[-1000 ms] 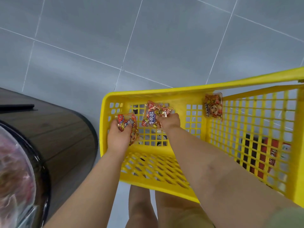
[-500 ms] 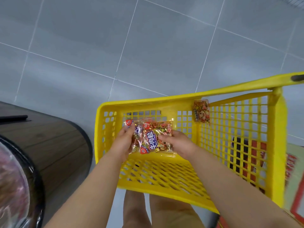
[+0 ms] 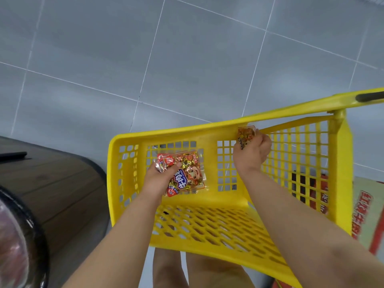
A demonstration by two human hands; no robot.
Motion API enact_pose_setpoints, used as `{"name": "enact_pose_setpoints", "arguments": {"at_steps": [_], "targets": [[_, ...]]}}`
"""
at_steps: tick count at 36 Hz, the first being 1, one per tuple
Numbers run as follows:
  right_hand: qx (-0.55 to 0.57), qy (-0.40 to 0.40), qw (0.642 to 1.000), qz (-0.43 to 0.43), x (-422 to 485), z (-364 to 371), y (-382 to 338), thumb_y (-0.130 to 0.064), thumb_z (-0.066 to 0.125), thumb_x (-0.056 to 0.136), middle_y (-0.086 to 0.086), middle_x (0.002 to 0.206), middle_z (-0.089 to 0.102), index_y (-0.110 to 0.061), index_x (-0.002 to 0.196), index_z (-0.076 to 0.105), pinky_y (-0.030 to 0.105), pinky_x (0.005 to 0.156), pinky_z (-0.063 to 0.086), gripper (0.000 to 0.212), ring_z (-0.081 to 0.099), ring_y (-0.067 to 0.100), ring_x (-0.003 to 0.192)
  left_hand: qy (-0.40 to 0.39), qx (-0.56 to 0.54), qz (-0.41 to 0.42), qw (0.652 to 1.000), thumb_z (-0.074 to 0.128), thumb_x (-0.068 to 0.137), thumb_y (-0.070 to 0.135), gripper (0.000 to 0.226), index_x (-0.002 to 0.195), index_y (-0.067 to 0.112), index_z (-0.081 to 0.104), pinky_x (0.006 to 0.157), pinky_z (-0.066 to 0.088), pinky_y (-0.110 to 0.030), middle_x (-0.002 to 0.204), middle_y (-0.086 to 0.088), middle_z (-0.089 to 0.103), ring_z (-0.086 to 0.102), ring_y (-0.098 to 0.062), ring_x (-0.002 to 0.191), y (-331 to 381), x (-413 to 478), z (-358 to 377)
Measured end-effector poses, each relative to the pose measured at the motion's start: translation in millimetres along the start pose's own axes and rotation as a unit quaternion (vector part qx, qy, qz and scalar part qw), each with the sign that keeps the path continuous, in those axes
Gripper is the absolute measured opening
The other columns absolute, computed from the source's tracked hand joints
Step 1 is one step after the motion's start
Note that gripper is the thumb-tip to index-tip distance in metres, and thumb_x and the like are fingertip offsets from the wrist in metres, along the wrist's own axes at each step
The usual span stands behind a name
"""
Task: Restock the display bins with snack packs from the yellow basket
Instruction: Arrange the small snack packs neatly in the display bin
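The basket (image 3: 166, 132) is bright yellow with little square holes. The snack pack (image 3: 187, 175) is red and gold with a cartoon face. The floor (image 3: 187, 59) is grey squares with white lines. The bin (image 3: 62, 183) is brown, striped like wood

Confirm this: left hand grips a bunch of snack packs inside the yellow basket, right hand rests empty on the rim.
Wrong on the right hand: the head view shows its fingers pinching a single snack pack against the far wall of the yellow basket. The left hand does grip the bunch of snack packs inside.
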State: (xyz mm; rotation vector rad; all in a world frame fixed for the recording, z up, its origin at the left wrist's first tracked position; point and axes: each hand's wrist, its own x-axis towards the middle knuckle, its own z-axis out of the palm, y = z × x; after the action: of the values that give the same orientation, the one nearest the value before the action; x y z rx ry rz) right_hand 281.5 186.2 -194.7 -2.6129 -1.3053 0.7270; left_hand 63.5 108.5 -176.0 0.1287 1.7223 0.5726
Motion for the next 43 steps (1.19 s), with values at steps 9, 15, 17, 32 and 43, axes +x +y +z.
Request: {"name": "enact_pose_setpoints", "arguments": {"at_steps": [9, 15, 17, 32, 43], "targets": [[0.016, -0.173, 0.983, 0.060, 21, 21, 4, -0.029, 0.058, 0.090, 0.016, 0.114, 0.061, -0.008, 0.119, 0.052, 0.042, 0.085, 0.050, 0.037, 0.059, 0.037, 0.104, 0.046, 0.006, -0.035, 0.998, 0.078, 0.080, 0.029, 0.023, 0.092, 0.021, 0.061, 0.056, 0.054, -0.028, 0.089, -0.004, 0.073, 0.071, -0.021, 0.079, -8, -2, -5], [-0.008, -0.179, 0.981, 0.069, 16, 18, -1, -0.024, 0.038, 0.099, 0.021, 0.114, 0.060, -0.010, 0.123, 0.051, 0.036, 0.079, 0.043, 0.030, 0.056, 0.040, 0.104, 0.061, 0.023, -0.029, 0.997, 0.080, 0.077, 0.034, 0.025, 0.090, 0.021, 0.063, 0.057, 0.056, -0.028, 0.087, -0.001, 0.073, 0.071, -0.016, 0.076, -6, -11, -15], [-0.015, -0.187, 0.981, 0.041, 10, 7, -2, -0.020, 0.036, 0.098, 0.024, 0.113, 0.060, -0.006, 0.117, 0.052, 0.037, 0.078, 0.043, 0.028, 0.056, 0.042, 0.103, 0.066, 0.009, -0.033, 0.997, 0.081, 0.076, 0.034, 0.026, 0.090, 0.022, 0.061, 0.066, 0.059, -0.035, 0.088, -0.003, 0.073, 0.071, -0.020, 0.080, -1, -19, -19], [0.293, -0.421, 0.859, 0.010, -112, -107, -103, -0.001, 0.048, 0.090, 0.013, 0.096, 0.068, -0.018, 0.095, 0.063, 0.038, 0.077, 0.051, 0.023, 0.064, 0.025, 0.085, 0.159, -0.122, 0.101, 0.975, 0.082, 0.075, 0.027, 0.016, 0.085, 0.024, 0.070, 0.063, 0.056, -0.027, 0.080, 0.004, 0.076, 0.073, -0.013, 0.072, 54, -160, -108], [0.258, -0.401, 0.860, -0.185, -265, -120, -201, -0.014, 0.042, 0.096, 0.010, 0.101, 0.064, -0.006, 0.112, 0.060, 0.025, 0.073, 0.045, 0.026, 0.060, 0.020, 0.091, 0.215, -0.276, 0.141, 0.926, 0.080, 0.078, 0.023, 0.024, 0.096, 0.020, 0.065, 0.060, 0.059, -0.035, 0.086, -0.005, 0.075, 0.074, -0.023, 0.074, 14, -274, -239]]}}
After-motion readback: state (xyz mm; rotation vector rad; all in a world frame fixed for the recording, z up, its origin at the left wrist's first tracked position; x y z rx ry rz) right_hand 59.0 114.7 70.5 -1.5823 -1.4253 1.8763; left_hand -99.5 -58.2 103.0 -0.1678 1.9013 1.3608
